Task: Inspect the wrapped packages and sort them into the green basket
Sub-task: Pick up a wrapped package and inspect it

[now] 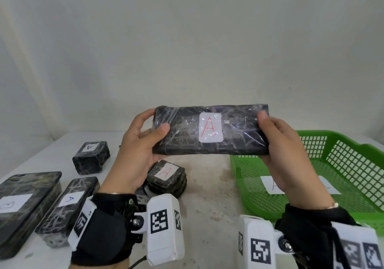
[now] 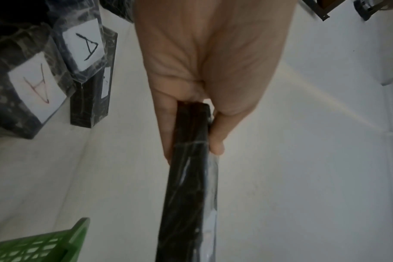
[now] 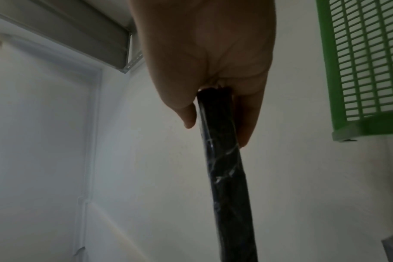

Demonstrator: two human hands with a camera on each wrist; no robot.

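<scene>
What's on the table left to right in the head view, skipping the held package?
B package → long A package → small cube A package → red-A package → green basket.

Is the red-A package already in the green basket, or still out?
Out. The package is held in the air at both ends by the left hand and right hand, above the table, beside the green basket.
</scene>
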